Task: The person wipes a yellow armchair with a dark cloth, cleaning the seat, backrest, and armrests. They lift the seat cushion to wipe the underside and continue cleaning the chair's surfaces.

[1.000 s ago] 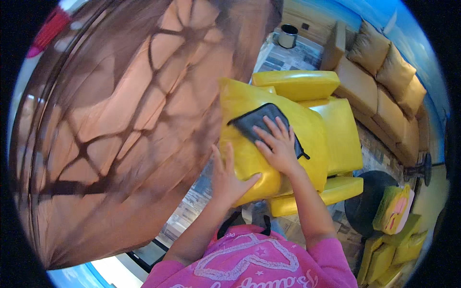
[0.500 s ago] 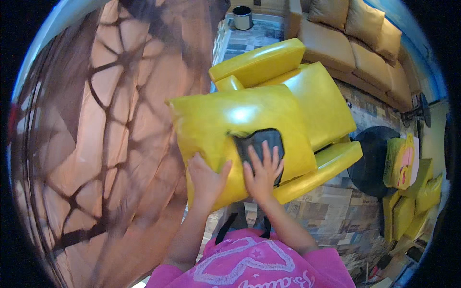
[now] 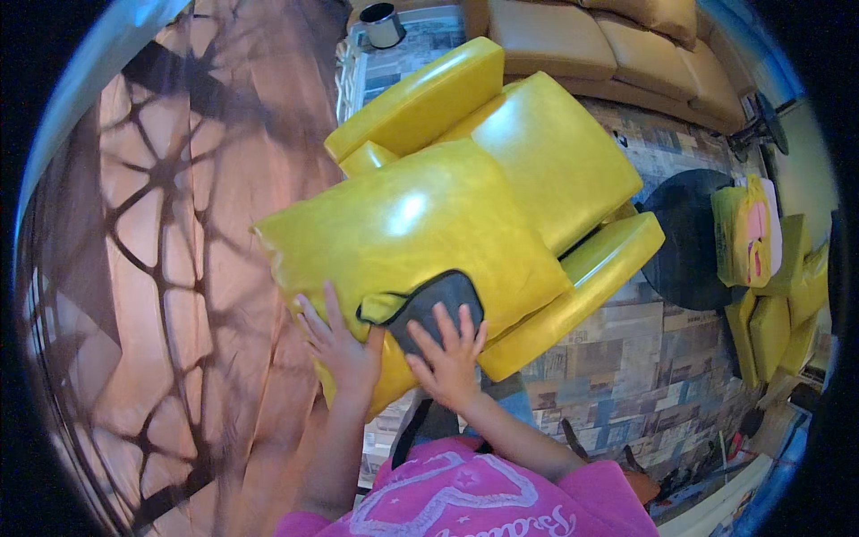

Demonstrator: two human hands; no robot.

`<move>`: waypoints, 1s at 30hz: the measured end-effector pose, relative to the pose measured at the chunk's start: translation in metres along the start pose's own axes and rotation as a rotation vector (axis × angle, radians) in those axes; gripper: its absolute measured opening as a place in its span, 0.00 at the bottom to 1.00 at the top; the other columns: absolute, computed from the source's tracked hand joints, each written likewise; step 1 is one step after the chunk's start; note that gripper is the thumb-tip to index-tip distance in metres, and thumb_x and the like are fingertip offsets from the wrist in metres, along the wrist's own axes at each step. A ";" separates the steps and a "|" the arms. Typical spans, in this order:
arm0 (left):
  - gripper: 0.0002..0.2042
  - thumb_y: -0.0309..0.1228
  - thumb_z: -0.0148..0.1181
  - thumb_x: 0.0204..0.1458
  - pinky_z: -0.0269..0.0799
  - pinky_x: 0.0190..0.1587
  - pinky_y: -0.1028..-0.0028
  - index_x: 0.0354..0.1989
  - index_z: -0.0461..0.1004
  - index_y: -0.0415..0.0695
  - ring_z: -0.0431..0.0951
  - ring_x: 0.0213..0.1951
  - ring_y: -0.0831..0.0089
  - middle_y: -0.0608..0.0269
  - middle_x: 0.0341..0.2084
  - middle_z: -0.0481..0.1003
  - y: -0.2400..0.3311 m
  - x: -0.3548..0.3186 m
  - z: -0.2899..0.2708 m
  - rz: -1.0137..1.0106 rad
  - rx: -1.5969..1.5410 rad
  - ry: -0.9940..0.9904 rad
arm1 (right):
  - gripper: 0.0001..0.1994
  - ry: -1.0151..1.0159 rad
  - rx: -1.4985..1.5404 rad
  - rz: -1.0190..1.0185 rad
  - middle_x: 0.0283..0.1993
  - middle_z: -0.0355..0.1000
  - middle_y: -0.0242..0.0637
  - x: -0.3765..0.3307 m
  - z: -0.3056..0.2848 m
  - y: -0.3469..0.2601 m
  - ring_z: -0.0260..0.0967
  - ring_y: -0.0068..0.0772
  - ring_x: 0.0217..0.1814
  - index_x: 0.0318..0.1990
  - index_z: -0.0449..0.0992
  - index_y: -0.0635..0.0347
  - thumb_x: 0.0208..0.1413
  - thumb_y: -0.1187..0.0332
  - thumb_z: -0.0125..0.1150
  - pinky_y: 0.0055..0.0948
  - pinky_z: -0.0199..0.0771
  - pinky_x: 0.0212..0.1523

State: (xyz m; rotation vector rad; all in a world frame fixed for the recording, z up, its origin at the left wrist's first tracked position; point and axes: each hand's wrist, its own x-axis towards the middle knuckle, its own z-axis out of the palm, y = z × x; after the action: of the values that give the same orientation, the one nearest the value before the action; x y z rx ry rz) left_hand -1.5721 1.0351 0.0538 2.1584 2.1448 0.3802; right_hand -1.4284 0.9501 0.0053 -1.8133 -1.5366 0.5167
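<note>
A glossy yellow back cushion (image 3: 412,206) lies at the near end of a yellow armchair (image 3: 555,161). On its near part rests a flat, dark grey piece (image 3: 452,295) with black edging; its exact kind I cannot make out. Through a gap beside its left end, enclosed by the black edging, yellow shows. My right hand (image 3: 450,362) lies on the dark piece with fingers spread. Over the cushion's near left side, my left hand (image 3: 344,353) rests with its fingers apart, the thumb close to the black edging.
Brown draped fabric with dark branching shadows (image 3: 170,224) fills the left side. Beyond the armchair stand a metal bin (image 3: 382,27) and a tan sofa (image 3: 564,40). At right a round black table (image 3: 684,237) holds a yellow-and-pink package (image 3: 747,237), with another yellow chair (image 3: 769,331) nearby.
The view has shifted, and armchair and cushion sit farther left. The dark piece has turned and moved toward me, baring a yellow gap beside it. My left hand's fingers are now spread wider.
</note>
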 end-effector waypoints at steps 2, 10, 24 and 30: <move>0.47 0.56 0.64 0.47 0.47 0.62 0.31 0.74 0.46 0.59 0.43 0.70 0.34 0.42 0.73 0.39 -0.002 0.000 0.001 -0.006 -0.026 0.003 | 0.27 0.055 -0.039 0.125 0.76 0.47 0.43 0.015 -0.001 0.024 0.31 0.59 0.79 0.63 0.70 0.41 0.53 0.56 0.61 0.67 0.23 0.70; 0.47 0.56 0.63 0.48 0.44 0.63 0.32 0.74 0.47 0.57 0.43 0.70 0.34 0.41 0.72 0.39 -0.008 -0.001 0.009 0.000 -0.031 0.018 | 0.24 0.324 -0.070 0.393 0.77 0.48 0.38 0.065 -0.019 0.103 0.35 0.56 0.78 0.64 0.69 0.42 0.60 0.56 0.55 0.67 0.27 0.70; 0.45 0.64 0.57 0.49 0.42 0.62 0.28 0.73 0.49 0.58 0.42 0.70 0.30 0.39 0.72 0.39 -0.025 -0.013 0.012 -0.067 -0.055 -0.093 | 0.22 -0.106 -0.273 -0.350 0.73 0.55 0.29 0.125 0.002 -0.013 0.44 0.48 0.77 0.62 0.72 0.32 0.59 0.55 0.56 0.70 0.33 0.69; 0.46 0.65 0.55 0.48 0.37 0.64 0.30 0.73 0.49 0.57 0.43 0.70 0.32 0.40 0.72 0.41 -0.019 -0.009 0.007 -0.053 -0.094 -0.250 | 0.19 -0.303 -0.253 -0.487 0.72 0.59 0.30 0.159 0.027 -0.061 0.45 0.48 0.76 0.57 0.77 0.35 0.60 0.52 0.54 0.70 0.32 0.69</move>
State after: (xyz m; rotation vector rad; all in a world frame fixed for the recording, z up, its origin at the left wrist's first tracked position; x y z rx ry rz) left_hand -1.5886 1.0272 0.0418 1.9762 2.0011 0.1912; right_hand -1.4547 1.1138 0.0524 -1.4984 -2.2537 0.3820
